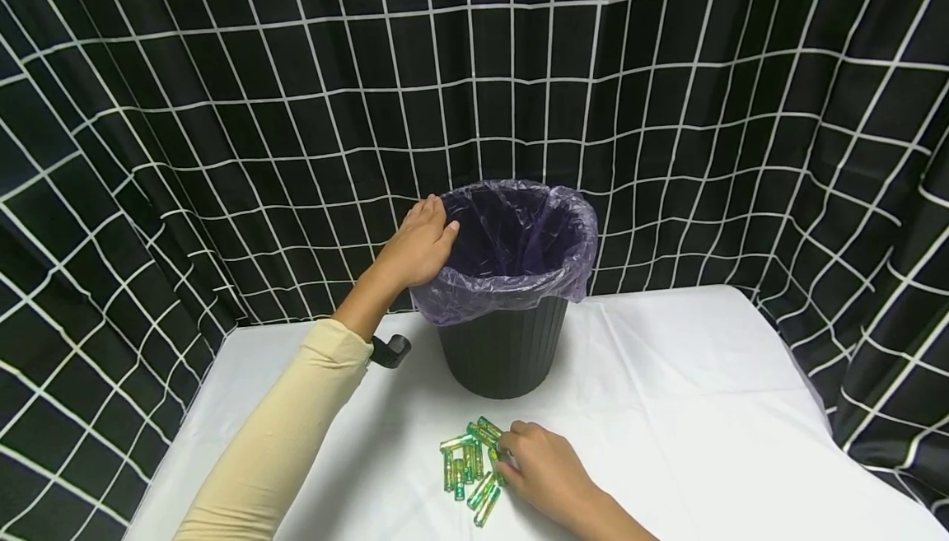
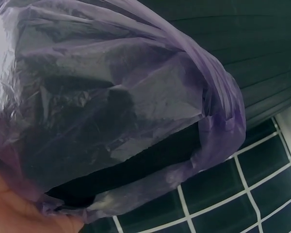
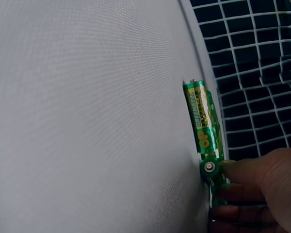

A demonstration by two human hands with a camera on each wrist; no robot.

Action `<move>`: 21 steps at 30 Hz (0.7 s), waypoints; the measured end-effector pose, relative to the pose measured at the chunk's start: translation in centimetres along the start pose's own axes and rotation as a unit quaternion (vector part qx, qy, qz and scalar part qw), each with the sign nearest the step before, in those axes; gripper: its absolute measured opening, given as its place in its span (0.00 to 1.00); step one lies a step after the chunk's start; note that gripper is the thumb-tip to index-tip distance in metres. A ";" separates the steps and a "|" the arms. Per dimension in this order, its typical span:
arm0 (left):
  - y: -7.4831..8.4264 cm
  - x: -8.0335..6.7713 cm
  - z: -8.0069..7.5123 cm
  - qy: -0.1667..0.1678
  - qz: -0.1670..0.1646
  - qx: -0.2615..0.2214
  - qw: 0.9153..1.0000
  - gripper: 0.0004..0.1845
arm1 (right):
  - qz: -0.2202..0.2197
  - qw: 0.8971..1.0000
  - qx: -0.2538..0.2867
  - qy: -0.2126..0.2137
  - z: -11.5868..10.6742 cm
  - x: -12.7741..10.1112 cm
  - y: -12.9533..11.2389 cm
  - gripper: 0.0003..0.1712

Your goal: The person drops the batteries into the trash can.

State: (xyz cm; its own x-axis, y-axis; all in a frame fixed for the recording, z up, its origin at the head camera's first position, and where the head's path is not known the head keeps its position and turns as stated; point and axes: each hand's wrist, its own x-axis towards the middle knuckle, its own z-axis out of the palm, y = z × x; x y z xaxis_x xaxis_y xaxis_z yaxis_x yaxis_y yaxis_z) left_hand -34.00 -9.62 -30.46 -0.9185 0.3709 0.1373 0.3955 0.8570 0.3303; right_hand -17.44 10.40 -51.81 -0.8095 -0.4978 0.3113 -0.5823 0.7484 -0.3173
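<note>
My left hand (image 1: 417, 246) grips the bin's (image 1: 507, 350) bag-lined rim while my right hand (image 1: 539, 467) pinches one battery (image 3: 202, 119); the rest of the pile (image 1: 469, 468) lies untouched, so I judge I'm barely started.

Left hand (image 1: 418, 246) reaches forward with fingers curled in a grip; right hand (image 1: 541, 467) pinches low, fingertips together.

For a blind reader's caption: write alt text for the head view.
A person's left hand grips the rim of a black ribbed plastic bin lined with a purple plastic bag, while the right hand touches a pile of green and yellow batteries on the white-clothed table.
</note>
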 end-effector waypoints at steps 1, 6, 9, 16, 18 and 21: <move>0.0 0.0 0.0 0.000 0.001 0.000 1.000 0.35 | 0.002 1.000 0.001 -0.002 0.0 0.0 0.0 0.08; 0.0 0.0 0.0 -0.001 0.002 0.006 1.000 0.35 | 0.013 1.000 0.009 -0.010 -0.1 0.0 0.0 0.08; -0.1 0.0 0.1 -0.003 0.002 0.007 1.000 0.35 | 0.017 1.000 0.014 -0.010 -0.2 -0.1 0.0 0.08; -0.2 0.0 0.1 0.001 0.002 0.010 1.000 0.35 | 0.018 1.000 0.021 -0.002 -0.3 -0.1 -0.2 0.05; -0.2 0.1 0.1 0.002 0.002 0.011 1.000 0.34 | 0.021 1.000 0.020 -0.001 -0.2 -0.1 -0.2 0.05; -0.3 0.1 0.2 0.000 0.005 0.012 1.000 0.34 | 0.031 0.999 0.025 -0.008 -0.2 -0.1 -0.2 0.05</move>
State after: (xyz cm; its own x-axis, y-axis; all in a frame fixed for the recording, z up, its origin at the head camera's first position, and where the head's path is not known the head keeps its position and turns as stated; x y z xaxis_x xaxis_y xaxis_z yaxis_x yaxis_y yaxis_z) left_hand -34.21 -9.75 -30.74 -0.9147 0.3790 0.1401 0.4040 0.8616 0.3072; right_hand -17.21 10.43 -51.60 -0.8448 -0.4591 0.2748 -0.5340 0.7556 -0.3793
